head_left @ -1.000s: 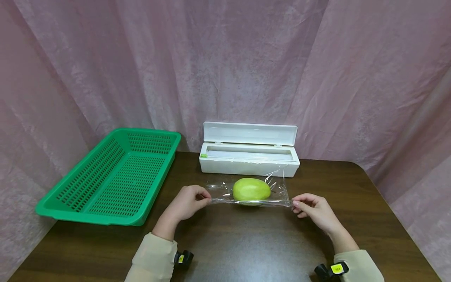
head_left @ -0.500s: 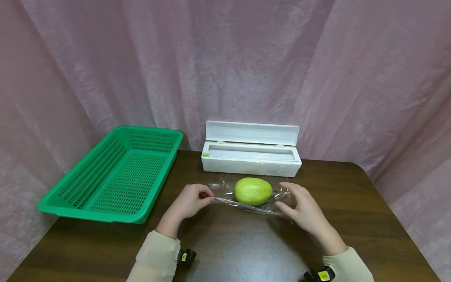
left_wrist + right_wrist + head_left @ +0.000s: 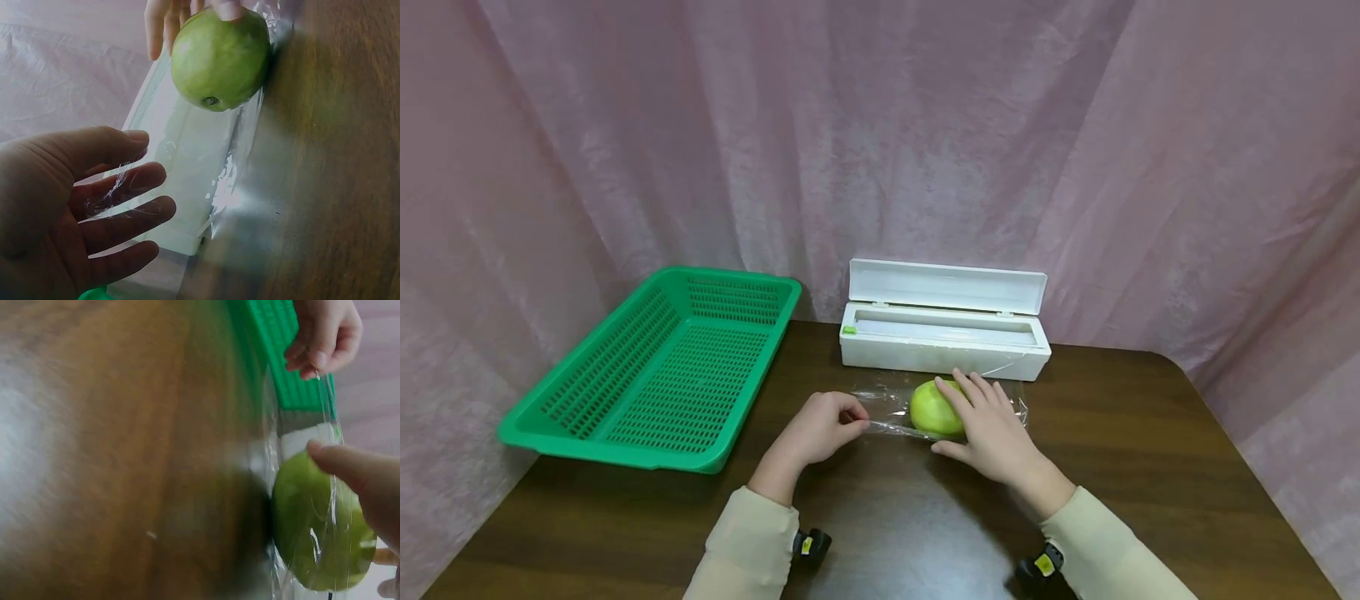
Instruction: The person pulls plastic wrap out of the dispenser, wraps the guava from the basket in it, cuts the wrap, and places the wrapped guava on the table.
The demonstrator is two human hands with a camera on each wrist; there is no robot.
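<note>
A yellow-green mango [image 3: 929, 412] lies on clear plastic wrap [image 3: 886, 405] spread over the table. My left hand [image 3: 822, 427] pinches the wrap's near left corner between thumb and index finger; in the left wrist view, film shows at the fingers [image 3: 147, 178]. My right hand [image 3: 994, 435] reaches over the mango's right side with fingers spread and fairly straight. The right wrist view has its thumb [image 3: 344, 461] over the fruit, with wrap between the two. The mango's right half is hidden under this hand in the head view.
Behind the mango stands a white plastic wrap dispenser [image 3: 940, 357] with its lid raised and a green slider [image 3: 849, 330] at its left end. A green slotted basket [image 3: 617, 460] sits at the left. A pink curtain [image 3: 880, 133] hangs behind the table.
My right hand let go of the wrap's right corner and moved left over the mango. The near edge of the wrap dropped lower. My left hand keeps its pinch.
</note>
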